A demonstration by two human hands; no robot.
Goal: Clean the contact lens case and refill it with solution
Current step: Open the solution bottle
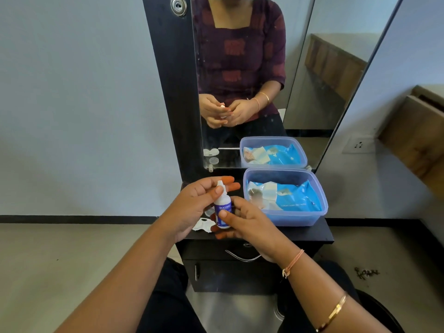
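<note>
Right grip (240, 221) round upright solution bottle (223, 209), left grip (198, 200) pinching its neck, nozzle pointing up

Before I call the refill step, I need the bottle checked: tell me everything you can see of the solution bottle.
The solution bottle is small, white and plastic-looking, with a blue-purple label and a narrow white top; whether that top is a cap or the bare nozzle I cannot tell. It is upright, held above the black dresser top. The right hand grips its body, thumb on the label; the left hand pinches the top.
</note>
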